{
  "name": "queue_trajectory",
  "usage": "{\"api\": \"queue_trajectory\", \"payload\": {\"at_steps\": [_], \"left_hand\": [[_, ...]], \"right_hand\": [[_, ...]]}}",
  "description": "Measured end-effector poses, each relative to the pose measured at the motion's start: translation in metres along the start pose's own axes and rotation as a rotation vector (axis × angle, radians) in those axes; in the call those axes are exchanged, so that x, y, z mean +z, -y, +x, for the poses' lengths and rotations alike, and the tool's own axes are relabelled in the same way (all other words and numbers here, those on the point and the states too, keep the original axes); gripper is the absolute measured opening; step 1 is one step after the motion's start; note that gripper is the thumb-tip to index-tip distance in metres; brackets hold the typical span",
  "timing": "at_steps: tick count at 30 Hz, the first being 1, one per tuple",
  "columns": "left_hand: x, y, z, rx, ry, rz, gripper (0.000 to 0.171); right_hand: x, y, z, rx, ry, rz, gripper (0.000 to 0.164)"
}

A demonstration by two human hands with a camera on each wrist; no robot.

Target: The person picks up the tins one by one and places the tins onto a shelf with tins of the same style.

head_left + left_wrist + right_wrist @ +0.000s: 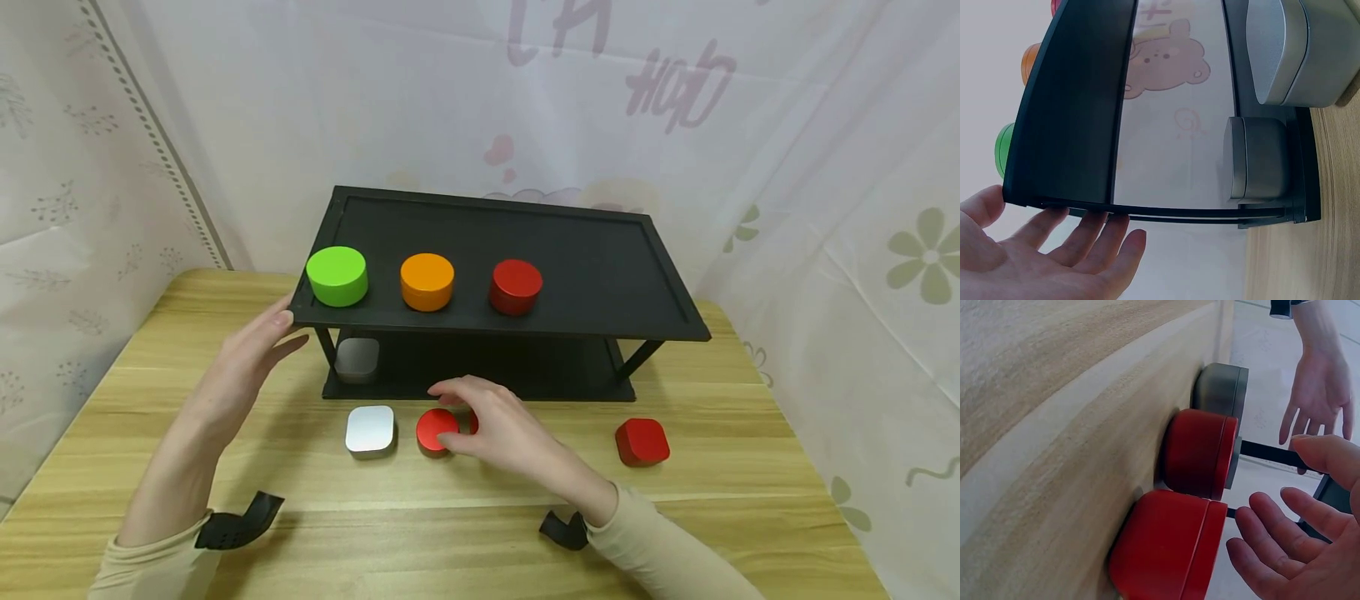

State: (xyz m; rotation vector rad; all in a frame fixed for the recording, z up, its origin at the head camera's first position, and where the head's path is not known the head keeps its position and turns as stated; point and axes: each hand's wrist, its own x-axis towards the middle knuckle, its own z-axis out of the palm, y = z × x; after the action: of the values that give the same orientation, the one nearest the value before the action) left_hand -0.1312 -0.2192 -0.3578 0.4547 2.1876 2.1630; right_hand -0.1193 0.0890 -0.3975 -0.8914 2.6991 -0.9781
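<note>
One round red tin (431, 430) on worktop (420, 542), head view, partly covered by right hand (501, 425); second red tin (474, 422) almost hidden behind it. Left wrist: left hand (1054, 259), fingers extended, touches shelf (1079, 94) edge; silver tin (1329, 56) cut off by frame. Right wrist: right hand spread, contact unclear; nearest tin cropped.

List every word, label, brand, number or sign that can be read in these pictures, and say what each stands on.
"Hop", as best it reads (slanted, uncertain): lettering on the backdrop cloth.
Larger letters to its left, cut by the head view's top edge: same cloth, unreadable.
Pink strokes above the bear print, left wrist view: cut off, unreadable.
Black shelf, red round tin: no text visible.
</note>
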Motion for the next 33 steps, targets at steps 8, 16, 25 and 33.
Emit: {"api": "queue_trajectory", "payload": {"at_steps": [8, 16, 25, 33], "left_hand": [[-0.001, 0.000, 0.001, -0.008, -0.003, -0.008, 0.045], [0.000, 0.000, 0.001, 0.000, 0.002, -0.005, 0.045], [0.000, 0.000, 0.001, 0.006, 0.009, -0.006, 0.045], [0.000, -0.001, 0.000, -0.032, -0.013, 0.011, 0.045]], "right_hand": [[0.006, -0.002, 0.003, -0.004, 0.012, -0.074, 0.053], [0.010, -0.003, 0.005, 0.016, 0.040, -0.141, 0.057], [0.016, -0.007, 0.008, 0.015, 0.073, -0.190, 0.063], [0.020, -0.009, 0.011, 0.017, 0.099, -0.225, 0.065]]}}
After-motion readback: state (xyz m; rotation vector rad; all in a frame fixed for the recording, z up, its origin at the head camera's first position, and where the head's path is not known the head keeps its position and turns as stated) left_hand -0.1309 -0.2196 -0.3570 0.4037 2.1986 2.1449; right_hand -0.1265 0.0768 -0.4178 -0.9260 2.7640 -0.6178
